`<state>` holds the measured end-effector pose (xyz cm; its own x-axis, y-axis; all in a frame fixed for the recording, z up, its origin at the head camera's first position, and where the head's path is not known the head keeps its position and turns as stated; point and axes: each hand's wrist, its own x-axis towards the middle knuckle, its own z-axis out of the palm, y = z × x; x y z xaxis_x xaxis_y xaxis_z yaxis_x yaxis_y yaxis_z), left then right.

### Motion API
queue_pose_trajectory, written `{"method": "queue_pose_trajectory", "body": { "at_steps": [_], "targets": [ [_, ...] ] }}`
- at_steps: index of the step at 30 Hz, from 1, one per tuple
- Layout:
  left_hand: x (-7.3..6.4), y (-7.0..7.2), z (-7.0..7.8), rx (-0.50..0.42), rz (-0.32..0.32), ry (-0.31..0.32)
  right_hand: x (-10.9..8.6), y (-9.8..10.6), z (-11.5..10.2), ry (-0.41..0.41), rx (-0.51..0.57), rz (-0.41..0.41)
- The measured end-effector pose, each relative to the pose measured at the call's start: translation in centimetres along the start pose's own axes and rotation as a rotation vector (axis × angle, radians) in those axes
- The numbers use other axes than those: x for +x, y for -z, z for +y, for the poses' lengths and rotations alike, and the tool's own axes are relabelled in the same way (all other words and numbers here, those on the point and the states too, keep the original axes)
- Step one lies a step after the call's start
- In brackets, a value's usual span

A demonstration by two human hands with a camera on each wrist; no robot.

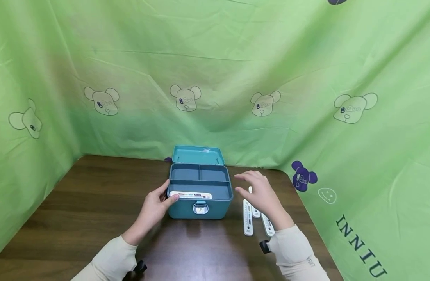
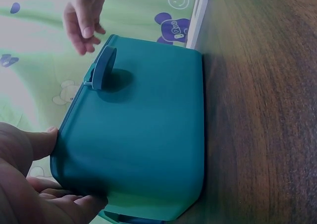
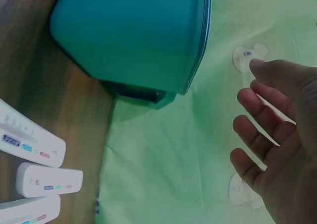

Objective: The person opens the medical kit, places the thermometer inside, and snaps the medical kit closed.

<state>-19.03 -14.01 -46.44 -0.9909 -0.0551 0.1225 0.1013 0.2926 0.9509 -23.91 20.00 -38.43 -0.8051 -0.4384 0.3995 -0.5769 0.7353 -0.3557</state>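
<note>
A teal storage box (image 1: 200, 210) stands on the table with its lid (image 1: 198, 155) tipped back. Its divided tray (image 1: 215, 190) has one long front compartment and two smaller ones behind. In the front compartment lies a slim white strip (image 1: 193, 194) with printed marks, resembling a thermometer. My left hand (image 1: 154, 205) grips the box's left front corner, thumb on the rim and fingers along the side. To the right of the box, my right hand (image 1: 258, 191) hovers with fingers spread and slightly bent, holding nothing. Beneath it lie three similar white strips (image 1: 248, 218), partly covered by the hand and arm.
The brown wooden table (image 1: 106, 195) reaches back to a green printed curtain (image 1: 215, 128), which rises behind and on both sides. A clear latch (image 1: 200, 208) sits on the box's front, and a handle (image 3: 141, 95) projects from its side.
</note>
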Motion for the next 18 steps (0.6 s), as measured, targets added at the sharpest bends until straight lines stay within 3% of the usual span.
{"method": "queue_pose_trajectory", "body": {
  "at_steps": [18],
  "targets": [
    [-0.2, 0.2, 0.2, 0.024, -0.011, 0.008, -6.6, -0.7, 3.0, -0.241, -0.020, 0.158]
  ]
}}
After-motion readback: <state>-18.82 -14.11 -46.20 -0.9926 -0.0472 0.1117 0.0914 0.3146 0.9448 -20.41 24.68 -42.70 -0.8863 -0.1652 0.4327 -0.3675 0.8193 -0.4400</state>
